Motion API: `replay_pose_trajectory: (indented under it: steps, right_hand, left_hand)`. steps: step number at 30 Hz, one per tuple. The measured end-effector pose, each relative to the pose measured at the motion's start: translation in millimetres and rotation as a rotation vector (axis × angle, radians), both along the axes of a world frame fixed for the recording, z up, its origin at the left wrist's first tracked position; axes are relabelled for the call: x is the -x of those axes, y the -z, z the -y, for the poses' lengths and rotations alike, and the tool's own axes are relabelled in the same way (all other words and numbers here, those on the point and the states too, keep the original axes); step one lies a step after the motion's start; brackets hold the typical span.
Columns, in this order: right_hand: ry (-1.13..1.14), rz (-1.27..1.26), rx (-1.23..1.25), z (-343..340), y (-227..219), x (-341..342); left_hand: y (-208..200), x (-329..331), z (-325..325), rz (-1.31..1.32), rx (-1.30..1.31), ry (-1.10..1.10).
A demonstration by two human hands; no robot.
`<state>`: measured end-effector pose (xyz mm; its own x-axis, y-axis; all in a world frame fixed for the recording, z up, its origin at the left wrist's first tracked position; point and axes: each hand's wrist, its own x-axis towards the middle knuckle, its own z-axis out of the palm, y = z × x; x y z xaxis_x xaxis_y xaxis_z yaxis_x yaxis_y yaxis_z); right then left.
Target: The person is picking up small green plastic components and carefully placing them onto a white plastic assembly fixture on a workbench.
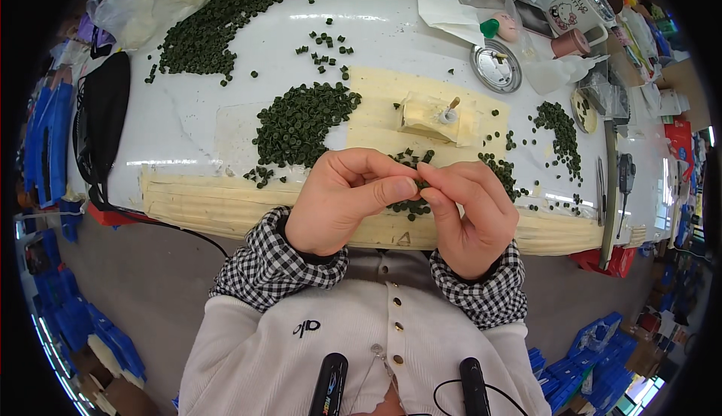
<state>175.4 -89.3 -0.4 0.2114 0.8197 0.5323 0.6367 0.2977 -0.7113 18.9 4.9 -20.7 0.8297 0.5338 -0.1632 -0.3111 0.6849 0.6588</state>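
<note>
Head view: your left hand (331, 199) and right hand (479, 207), fingertips pinched nearly closed, share one small green part (422, 184); likely light, stiff; hold its edges.

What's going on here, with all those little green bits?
A person is sitting or standing at a white table, with the fingertips of the left hand and right hand pinched together around what looks like one small dark green piece. More such pieces lie in a heap beyond the left hand, with others scattered about. A small pale block with an upright peg sits just beyond the hands, untouched.
</note>
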Motion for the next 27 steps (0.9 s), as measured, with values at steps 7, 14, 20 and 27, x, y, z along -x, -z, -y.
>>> replay_pose_trajectory:
  steps: [7,14,20,27]
  right_hand:
    - [0.07,0.147,-0.087,-1,4,4]
    - [0.049,0.16,-0.103,-4,6,11]
    - [0.061,0.067,-0.04,-4,9,13]
    - [0.072,0.032,-0.04,-4,7,11]
  left_hand:
    - [3,-2,2,-0.029,-0.077,-0.041]
    - [6,-4,4,-0.009,0.009,-0.12]
    - [3,-3,2,0.025,-0.033,-0.141]
    - [4,-5,4,0.002,-0.028,-0.155]
